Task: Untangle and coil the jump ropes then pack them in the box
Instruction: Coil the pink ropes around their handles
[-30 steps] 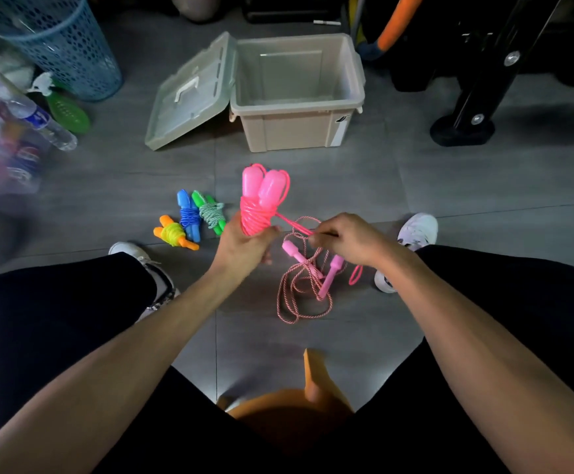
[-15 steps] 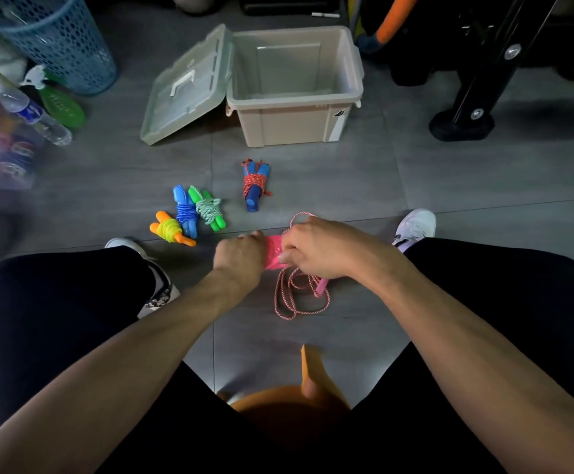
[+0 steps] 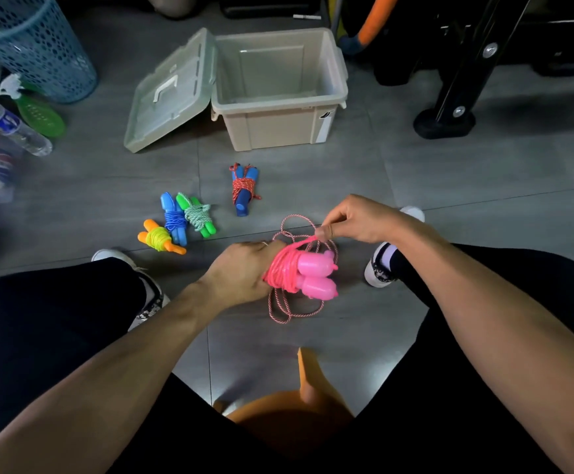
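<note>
Grey tiled floor, dim, cluttered along the far edge. Seated over it on an orange stool, legs spread in black trousers. Left hand wrapped around the pink jump rope – cord wound tight about its two pink handles, which point to the right. Right hand just above and to the right, thumb and forefinger pinching the free pink cord end, drawn taut up from the bundle. Beneath the bundle, a loose red-and-white rope sprawled in loops on the tiles. Already coiled and lying on the floor: orange-handled rope with yellow cord, blue rope, green rope, and a blue-handled one bound in red cord – the last nearest the box. Beige storage box beyond them, lid swung open to its left. Blue mesh basket at upper left
</note>
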Demonstrator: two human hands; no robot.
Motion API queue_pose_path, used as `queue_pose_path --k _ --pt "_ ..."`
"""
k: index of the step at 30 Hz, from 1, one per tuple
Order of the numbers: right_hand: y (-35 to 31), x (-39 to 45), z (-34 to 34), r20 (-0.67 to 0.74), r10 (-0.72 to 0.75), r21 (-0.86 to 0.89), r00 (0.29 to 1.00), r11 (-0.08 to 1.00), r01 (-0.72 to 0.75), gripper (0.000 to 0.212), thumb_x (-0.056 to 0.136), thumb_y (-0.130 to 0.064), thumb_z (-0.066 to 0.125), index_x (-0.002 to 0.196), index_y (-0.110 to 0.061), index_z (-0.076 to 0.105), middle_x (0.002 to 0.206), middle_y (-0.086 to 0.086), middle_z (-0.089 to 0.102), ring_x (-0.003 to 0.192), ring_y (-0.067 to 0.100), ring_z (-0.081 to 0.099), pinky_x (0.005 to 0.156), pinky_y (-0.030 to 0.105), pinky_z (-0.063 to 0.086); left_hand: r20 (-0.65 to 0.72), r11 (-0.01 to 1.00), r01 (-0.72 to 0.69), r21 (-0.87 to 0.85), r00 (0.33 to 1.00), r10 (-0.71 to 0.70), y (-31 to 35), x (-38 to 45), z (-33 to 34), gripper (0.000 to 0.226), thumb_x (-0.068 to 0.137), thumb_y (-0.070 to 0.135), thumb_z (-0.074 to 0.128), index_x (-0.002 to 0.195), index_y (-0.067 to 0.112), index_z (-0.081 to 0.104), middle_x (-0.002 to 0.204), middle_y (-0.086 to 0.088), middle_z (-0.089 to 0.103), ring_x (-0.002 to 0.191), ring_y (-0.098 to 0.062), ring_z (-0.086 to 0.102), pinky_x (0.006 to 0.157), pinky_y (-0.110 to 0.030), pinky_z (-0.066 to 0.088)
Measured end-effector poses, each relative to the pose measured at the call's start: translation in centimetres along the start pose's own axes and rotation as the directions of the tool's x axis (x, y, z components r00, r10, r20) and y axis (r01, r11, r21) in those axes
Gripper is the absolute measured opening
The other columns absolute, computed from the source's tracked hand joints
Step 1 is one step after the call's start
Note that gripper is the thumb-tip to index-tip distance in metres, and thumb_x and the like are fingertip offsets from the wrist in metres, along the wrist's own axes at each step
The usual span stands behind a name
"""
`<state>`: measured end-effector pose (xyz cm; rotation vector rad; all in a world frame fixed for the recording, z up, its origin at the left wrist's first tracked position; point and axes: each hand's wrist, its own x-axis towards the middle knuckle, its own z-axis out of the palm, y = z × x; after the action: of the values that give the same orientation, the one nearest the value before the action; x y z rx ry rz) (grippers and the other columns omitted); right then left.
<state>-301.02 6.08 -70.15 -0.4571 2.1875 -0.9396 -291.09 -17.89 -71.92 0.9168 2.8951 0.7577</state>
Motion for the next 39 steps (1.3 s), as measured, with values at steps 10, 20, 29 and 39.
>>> queue_pose_path --k 10,20,29,39 --pt "-0.5 -1.1 3.5 -0.122 0.052 0.369 0.991 0.929 -0.003 0.020 0.097 -0.014 0.060 0.083 -0.017 0.074 0.050 -0.011 0.055 0.049 0.010 0.041 0.054 0.028 0.034 0.024 0.430 0.490 -0.758 0.681 -0.732 1.3 2.6 1.1 0.009 0.074 0.019 0.063 0.076 0.011 0.060 0.057 -0.006 0.063 0.050 -0.022 0.055 0.051 -0.037 0.048" --pt "-3.5 -1.4 5.8 -0.435 -0.231 -0.049 0.870 0.971 0.233 0.013 0.086 -0.018 0.059 0.096 -0.018 0.068 0.056 -0.020 0.062 0.048 0.004 0.054 0.051 0.008 0.037 0.136 0.311 0.726 -0.614 0.485 -0.864 1.9 3.7 1.3 0.029 0.063 0.022 0.057 0.090 0.012 0.059 0.060 0.005 0.055 0.057 -0.018 0.051 0.051 -0.023 0.038" --pt "-4.5 -1.7 5.5 -0.563 -0.241 0.040 0.791 0.948 0.317 0.021 0.089 -0.025 0.063 0.078 -0.009 0.069 0.054 -0.009 0.059 0.047 0.001 0.051 0.051 0.012 0.036 -0.120 0.617 0.661 -0.427 0.635 -0.763 4.0 3.5 0.2 0.035 0.080 0.012 0.061 0.105 0.008 0.038 0.089 -0.017 0.060 0.080 -0.040 0.059 0.066 -0.049 0.049" --pt "-5.4 -0.7 6.1 -0.838 -0.134 0.042 0.529 0.950 0.308 0.012 0.079 -0.020 0.078 0.087 -0.018 0.071 0.073 -0.014 0.065 0.066 0.002 0.062 0.063 0.011 0.046 -0.150 0.687 0.675 -0.268 0.675 -0.722 5.2 3.6 -0.3 0.038 0.081 0.012 0.060 0.110 0.009 0.035 0.095 -0.007 0.046 0.082 -0.039 0.057 0.059 -0.040 0.040"
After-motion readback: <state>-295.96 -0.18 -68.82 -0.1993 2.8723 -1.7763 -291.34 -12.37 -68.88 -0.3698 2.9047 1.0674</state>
